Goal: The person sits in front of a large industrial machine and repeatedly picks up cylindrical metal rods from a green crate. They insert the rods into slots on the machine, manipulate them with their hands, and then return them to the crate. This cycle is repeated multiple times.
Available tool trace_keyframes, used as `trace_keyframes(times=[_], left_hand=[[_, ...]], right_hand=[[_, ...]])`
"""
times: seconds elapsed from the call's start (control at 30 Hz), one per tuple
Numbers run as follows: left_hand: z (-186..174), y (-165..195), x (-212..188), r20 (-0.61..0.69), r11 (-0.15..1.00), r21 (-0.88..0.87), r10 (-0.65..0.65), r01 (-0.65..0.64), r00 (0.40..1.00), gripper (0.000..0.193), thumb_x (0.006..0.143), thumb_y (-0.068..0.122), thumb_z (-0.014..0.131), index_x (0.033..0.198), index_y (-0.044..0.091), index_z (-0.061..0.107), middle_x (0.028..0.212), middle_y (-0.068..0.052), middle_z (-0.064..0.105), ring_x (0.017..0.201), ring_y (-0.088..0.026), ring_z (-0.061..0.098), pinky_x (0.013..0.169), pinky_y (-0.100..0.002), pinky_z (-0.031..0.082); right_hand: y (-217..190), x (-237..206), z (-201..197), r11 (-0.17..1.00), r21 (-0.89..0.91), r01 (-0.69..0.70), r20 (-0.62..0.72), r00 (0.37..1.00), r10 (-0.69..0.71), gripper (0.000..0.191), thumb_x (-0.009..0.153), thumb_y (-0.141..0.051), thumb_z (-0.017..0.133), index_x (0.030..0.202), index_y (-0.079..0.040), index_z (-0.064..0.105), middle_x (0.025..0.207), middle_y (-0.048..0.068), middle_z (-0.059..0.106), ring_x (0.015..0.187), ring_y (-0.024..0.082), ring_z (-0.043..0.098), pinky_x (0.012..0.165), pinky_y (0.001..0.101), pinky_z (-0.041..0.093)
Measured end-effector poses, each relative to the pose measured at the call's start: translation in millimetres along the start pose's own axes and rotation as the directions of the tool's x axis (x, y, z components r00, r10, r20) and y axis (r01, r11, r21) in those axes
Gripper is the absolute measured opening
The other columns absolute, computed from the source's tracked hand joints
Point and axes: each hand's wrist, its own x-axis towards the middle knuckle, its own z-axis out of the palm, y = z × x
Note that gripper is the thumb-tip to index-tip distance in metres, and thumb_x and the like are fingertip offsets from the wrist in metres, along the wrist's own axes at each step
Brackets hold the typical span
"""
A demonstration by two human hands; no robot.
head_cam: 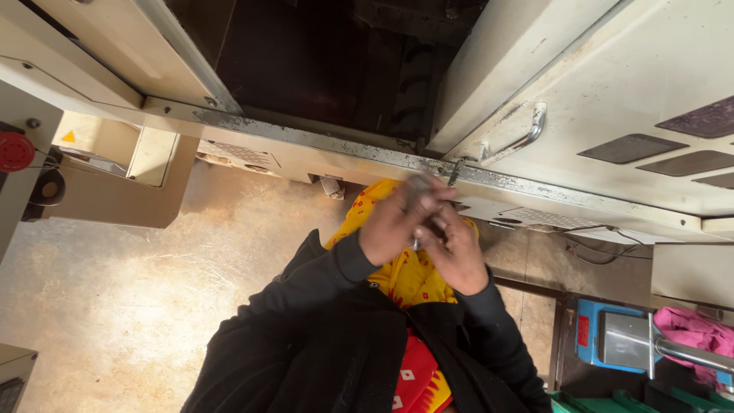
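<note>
My left hand and my right hand meet in front of my chest, just below the worn metal sill of a cream-coloured machine. The left hand's fingers pinch a small grey metal part, which is blurred. My right hand's fingers curl in against the lower end of the same part, under the left hand. Both arms are in black sleeves, over a yellow and red patterned garment.
Above the sill is the machine's dark open bay, with an open door bearing a metal handle to the right. A red knob is at the left edge. At the lower right sit a blue device and a pink cloth. Concrete floor lies to the left.
</note>
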Motion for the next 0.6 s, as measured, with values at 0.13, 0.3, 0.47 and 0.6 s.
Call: trace_keyframes(times=[0.13,0.3,0.47,0.6], left_hand=[[-3.3,-7.1,-8.5,0.032,0.981,0.09,-0.175,0.172,0.984,0.042,0.11,0.032,0.045,0.144,0.008,0.054,0.134,-0.006,0.067,0.116,-0.018,0.07,0.101,-0.034,0.056],[-103.1,-19.8,4.7,-0.265,0.987,-0.155,-0.076,0.035,0.961,0.027,0.112,0.024,0.052,0.126,0.004,0.065,0.126,-0.012,0.069,0.105,-0.019,0.067,0.096,-0.035,0.056],[-264.2,16.6,17.8,-0.758,0.84,0.492,0.542,-0.23,0.362,0.044,0.116,0.014,0.064,0.152,-0.001,0.046,0.097,-0.014,0.068,0.075,-0.017,0.062,0.067,-0.029,0.051],[-337.9,38.4,36.6,-0.686,0.762,0.633,0.633,-0.134,0.358,0.045,0.122,0.032,0.053,0.157,0.003,0.046,0.086,-0.01,0.069,0.07,-0.018,0.073,0.051,-0.025,0.044]], right_hand=[[21.9,-3.6,2.8,0.991,-0.134,0.017,-0.063,0.998,-0.025,0.024,0.095,-0.006,0.065,0.118,0.002,0.063,0.102,0.015,0.077,0.092,0.023,0.076,0.081,0.036,0.061],[19.3,7.6,-30.9,0.819,0.248,0.518,-0.408,0.822,-0.396,0.014,0.109,-0.017,0.062,0.109,-0.003,0.065,0.103,0.015,0.074,0.099,0.024,0.076,0.09,0.0444,0.067],[-2.0,27.9,-66.3,0.793,-0.391,0.466,-0.5,0.616,-0.609,0.045,0.108,-0.05,0.049,0.127,-0.012,0.065,0.116,0.008,0.057,0.104,0.022,0.058,0.091,0.0359,0.052],[-8.9,72.2,-84.9,0.507,-0.65,0.566,-0.243,0.477,-0.845,0.037,0.095,-0.041,0.066,0.121,-0.015,0.071,0.091,0.006,0.054,0.079,0.021,0.052,0.072,0.0345,0.046]])
